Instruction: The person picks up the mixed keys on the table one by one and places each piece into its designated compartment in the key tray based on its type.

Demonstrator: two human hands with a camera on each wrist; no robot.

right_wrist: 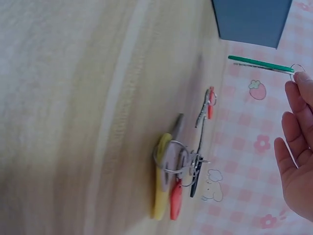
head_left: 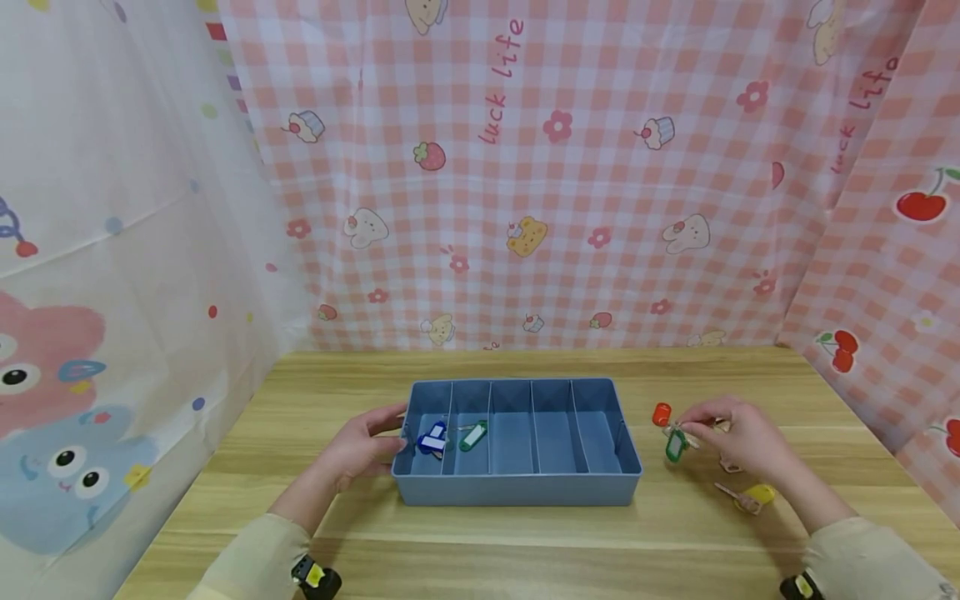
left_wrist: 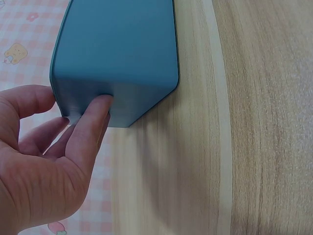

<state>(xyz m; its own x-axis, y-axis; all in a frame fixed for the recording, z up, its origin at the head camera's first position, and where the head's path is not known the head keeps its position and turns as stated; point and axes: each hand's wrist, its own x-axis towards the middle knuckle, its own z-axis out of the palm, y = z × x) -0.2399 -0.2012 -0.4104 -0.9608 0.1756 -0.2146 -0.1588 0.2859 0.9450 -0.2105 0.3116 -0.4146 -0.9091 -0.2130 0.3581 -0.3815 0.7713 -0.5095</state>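
My left hand touches the left end of a blue-grey divided box; in the left wrist view its fingertips rest against the end wall. Inside the box, blue-tagged keys lie in the leftmost compartment and a green-tagged key in the second. Right of the box, my right hand pinches the ring of another green-tagged key. The right wrist view shows that green tag held up by thumb and finger, apart from the other keys.
On the table right of the box lie a red tag and a yellow-tagged key. The right wrist view also shows a second red tag and a dark one. A checked curtain hangs behind the table.
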